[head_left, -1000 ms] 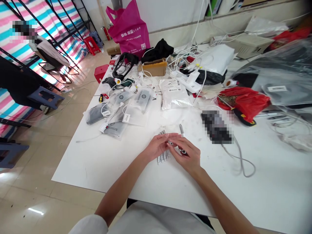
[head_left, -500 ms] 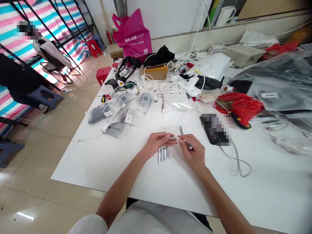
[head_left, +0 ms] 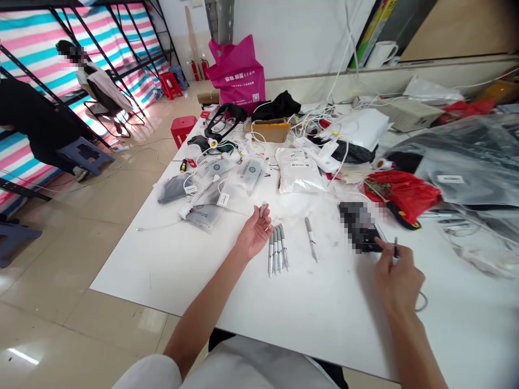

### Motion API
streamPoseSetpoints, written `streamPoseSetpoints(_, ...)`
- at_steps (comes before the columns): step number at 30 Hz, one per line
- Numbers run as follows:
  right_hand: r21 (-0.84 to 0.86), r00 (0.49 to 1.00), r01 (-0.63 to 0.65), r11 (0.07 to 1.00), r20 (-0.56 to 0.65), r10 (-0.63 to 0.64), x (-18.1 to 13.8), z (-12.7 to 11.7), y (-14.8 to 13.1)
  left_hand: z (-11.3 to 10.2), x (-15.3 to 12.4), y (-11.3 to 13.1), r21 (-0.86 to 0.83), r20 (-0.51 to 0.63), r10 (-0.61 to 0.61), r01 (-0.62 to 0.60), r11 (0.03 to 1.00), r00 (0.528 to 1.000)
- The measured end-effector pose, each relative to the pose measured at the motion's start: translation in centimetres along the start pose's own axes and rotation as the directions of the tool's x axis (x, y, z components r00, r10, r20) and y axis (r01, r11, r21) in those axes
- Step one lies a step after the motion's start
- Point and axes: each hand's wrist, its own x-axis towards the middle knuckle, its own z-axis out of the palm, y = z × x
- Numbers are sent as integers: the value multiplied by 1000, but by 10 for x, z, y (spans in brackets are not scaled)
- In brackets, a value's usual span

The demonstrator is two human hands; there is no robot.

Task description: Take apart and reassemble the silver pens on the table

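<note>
Holding short grey cyl. pc. (head_left: pixel 263 209) nr slim wht/grey pens (head_left: pixel 277 249).

- Apparently a small workshop or packing room; its exact trade cannot be told.
- White worktable (head_left: pixel 304 308) crowded with tangled cables (head_left: pixel 310 114), frosted packets (head_left: pixel 245 174) and a white parcel (head_left: pixel 300 172).
- Black metal racks (head_left: pixel 24 190) backed by striped sheeting (head_left: pixel 30 32).
- Tiled floor (head_left: pixel 133 270), plastic stools (head_left: pixel 183 129), fire extinguishers (head_left: pixel 195 71) by the wall.
- Two other people (head_left: pixel 30 116) seated, left background.
</note>
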Motion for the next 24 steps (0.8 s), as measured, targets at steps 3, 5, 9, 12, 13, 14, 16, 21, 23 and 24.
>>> streamPoseSetpoints(3,-16,999,-25,1000,22,26,0,3,0,0,0,0,17,-5,5,-5,1000,1000)
streamPoseSetpoints(5,-15,999,-31,999,19,32,-1,2,-1,0,0,0,26,0,3,-3,1000,1000)
streamPoseSetpoints(9,-12,998,-66,998,-25,65,-2,-1,-5,0,0,-1,43,19,9,-10,999,1000)
streamPoseSetpoints(12,-16,994,-79,997,-82,78,-1,-3,-8,0,-1,-1,67,29,31,-33,997,999)
streamPoseSetpoints(13,-14,994,-69,998,-89,67,0,-4,-9,-1,-2,-1,77,33,37,-40,996,999)
streamPoseSetpoints(14,-7,995,-50,999,-82,49,2,-4,-9,-1,-2,-1,86,36,42,-45,995,998)
streamPoseSetpoints(16,11,998,8,1000,-57,-7,7,-3,-6,-1,-2,-1,104,38,45,-49,993,998)
streamPoseSetpoints(21,-22,975,215,976,-59,-216,32,16,9,-3,-2,-1,160,43,40,-47,986,998)
streamPoseSetpoints(23,40,949,309,950,54,-311,41,25,11,-2,-3,-2,182,45,39,-47,982,998)
streamPoseSetpoints(24,74,938,330,941,89,-335,44,29,10,-2,-3,-2,193,45,39,-47,980,998)
